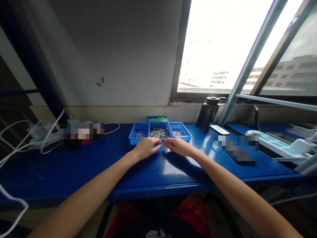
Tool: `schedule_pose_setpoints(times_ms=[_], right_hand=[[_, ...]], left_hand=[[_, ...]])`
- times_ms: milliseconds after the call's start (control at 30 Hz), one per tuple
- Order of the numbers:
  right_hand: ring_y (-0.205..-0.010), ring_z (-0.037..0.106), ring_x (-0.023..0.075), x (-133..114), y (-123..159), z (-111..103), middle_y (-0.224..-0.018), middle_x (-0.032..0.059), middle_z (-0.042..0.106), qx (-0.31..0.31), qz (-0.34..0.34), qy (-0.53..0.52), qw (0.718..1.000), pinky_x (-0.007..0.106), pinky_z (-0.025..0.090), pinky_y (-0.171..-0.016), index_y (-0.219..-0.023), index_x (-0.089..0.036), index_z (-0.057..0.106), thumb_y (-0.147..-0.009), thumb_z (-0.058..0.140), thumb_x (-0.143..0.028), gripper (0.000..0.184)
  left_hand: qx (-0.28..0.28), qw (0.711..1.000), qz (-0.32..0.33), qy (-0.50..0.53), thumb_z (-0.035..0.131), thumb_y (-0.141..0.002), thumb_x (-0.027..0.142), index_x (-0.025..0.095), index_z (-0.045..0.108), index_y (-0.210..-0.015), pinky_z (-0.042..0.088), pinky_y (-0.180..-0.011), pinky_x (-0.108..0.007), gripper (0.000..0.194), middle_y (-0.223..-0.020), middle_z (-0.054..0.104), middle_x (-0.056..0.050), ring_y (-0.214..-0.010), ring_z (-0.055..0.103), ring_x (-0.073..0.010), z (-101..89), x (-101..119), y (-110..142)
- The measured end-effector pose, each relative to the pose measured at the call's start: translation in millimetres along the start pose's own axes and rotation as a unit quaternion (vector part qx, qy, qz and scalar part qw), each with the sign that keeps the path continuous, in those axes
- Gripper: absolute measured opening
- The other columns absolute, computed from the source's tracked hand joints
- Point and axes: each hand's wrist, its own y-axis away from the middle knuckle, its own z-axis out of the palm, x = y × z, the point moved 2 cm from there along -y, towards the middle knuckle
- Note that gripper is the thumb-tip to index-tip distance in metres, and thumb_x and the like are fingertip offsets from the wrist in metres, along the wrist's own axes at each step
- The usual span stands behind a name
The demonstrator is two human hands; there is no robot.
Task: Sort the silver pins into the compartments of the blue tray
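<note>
Three blue bins stand side by side in front of my hands. The middle one is filled with small thin metal pieces [159, 133], too small to name. Fewer such pieces lie in the left bin [131, 136] and the right bin [186, 131]. My left hand [145, 147] is at the near edge of the middle bin, thumb and fingers pinched. Close to its fingertips, my right hand [179, 146] is pinched as well, its fingers curled. Whatever sits between the fingertips of either hand is too small to make out.
Behind the bins, another blue bin [149, 119] holds green items. A black bottle [207, 114] stands back right, with a white flat device [220, 130] beside it. Power strips [278, 144] and white cables [51, 132] lie at both sides of the blue table [81, 175].
</note>
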Motion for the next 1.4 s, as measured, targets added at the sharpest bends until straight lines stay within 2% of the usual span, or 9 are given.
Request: schedule_pose_setpoints(times_ms=[300, 533, 667, 800, 967, 1200, 1400], right_hand=[[-0.051, 0.049, 0.0088, 1, -1, -3, -0.056, -0.0015, 0.057, 0.028, -0.007, -0.014, 0.999, 0.019, 0.034, -0.053, -0.087, -0.017, 0.055, -0.085, 0.040, -0.029, 0.020], [-0.050, 0.049, 0.0085, 2, -1, 3, -0.058, -0.0010, 0.057, -0.003, -0.010, -0.024, 1.000, 0.019, 0.035, -0.051, -0.090, -0.016, 0.057, -0.086, 0.038, -0.033, 0.025], [-0.049, 0.048, 0.0080, 2, -1, 6, -0.057, -0.0015, 0.056, -0.020, -0.020, -0.027, 0.999, 0.019, 0.034, -0.050, -0.090, -0.016, 0.057, -0.086, 0.039, -0.035, 0.027], [-0.050, 0.049, 0.0087, 2, -2, 5, -0.057, -0.0013, 0.057, -0.008, -0.009, -0.014, 1.000, 0.019, 0.034, -0.049, -0.093, -0.017, 0.058, -0.084, 0.042, -0.035, 0.026], [-0.050, 0.049, 0.0086, 1, -1, 1, -0.055, -0.0020, 0.055, 0.018, -0.015, -0.013, 1.000, 0.019, 0.033, -0.049, -0.093, -0.017, 0.058, -0.083, 0.043, -0.034, 0.024], [-0.049, 0.049, 0.0086, -1, -1, 1, -0.055, -0.0021, 0.055, 0.018, -0.019, -0.018, 1.000, 0.019, 0.034, -0.050, -0.091, -0.016, 0.058, -0.084, 0.042, -0.035, 0.025], [-0.049, 0.049, 0.0084, 0, -1, 4, -0.055, -0.0021, 0.055, -0.004, -0.022, -0.033, 0.999, 0.019, 0.034, -0.049, -0.091, -0.017, 0.058, -0.084, 0.042, -0.034, 0.025]], left_hand=[[0.019, 1.000, -0.001, 0.006, 0.047, -0.080, 0.032, 0.022, 0.062, -0.088, 0.038, -0.058, -0.021, 0.020, -0.080, 0.064, 0.001, -0.070, 0.057, -0.0134, 3.5, -8, -2], [0.046, 0.998, 0.022, 0.045, 0.046, -0.081, 0.031, 0.020, 0.061, -0.089, 0.041, -0.066, -0.021, 0.020, -0.082, 0.063, 0.000, -0.070, 0.056, -0.0119, 1.5, -2, -2], [0.034, 0.997, 0.039, 0.062, 0.047, -0.079, 0.028, 0.020, 0.060, -0.087, 0.041, -0.066, -0.021, 0.017, -0.084, 0.063, 0.000, -0.075, 0.057, -0.0120, 1.1, 3, 0], [0.019, 0.999, 0.001, 0.048, 0.050, -0.076, 0.027, 0.019, 0.057, -0.085, 0.041, -0.062, -0.021, 0.014, -0.075, 0.063, 0.001, -0.070, 0.058, -0.0128, 1.4, 3, 2], [-0.011, 1.000, -0.025, 0.002, 0.045, -0.080, 0.035, 0.021, 0.058, -0.085, 0.038, -0.055, -0.021, 0.020, -0.070, 0.063, 0.001, -0.062, 0.057, -0.0127, 3.4, -3, 2], [-0.032, 0.999, -0.007, -0.008, 0.042, -0.083, 0.037, 0.023, 0.061, -0.091, 0.037, -0.057, -0.020, 0.025, -0.076, 0.065, 0.001, -0.066, 0.057, -0.0132, 6.7, -4, 1], [-0.038, 0.999, 0.001, -0.013, 0.042, -0.083, 0.037, 0.023, 0.062, -0.088, 0.036, -0.057, -0.021, 0.025, -0.077, 0.065, 0.000, -0.068, 0.057, -0.0134, 8.4, -3, 1]])
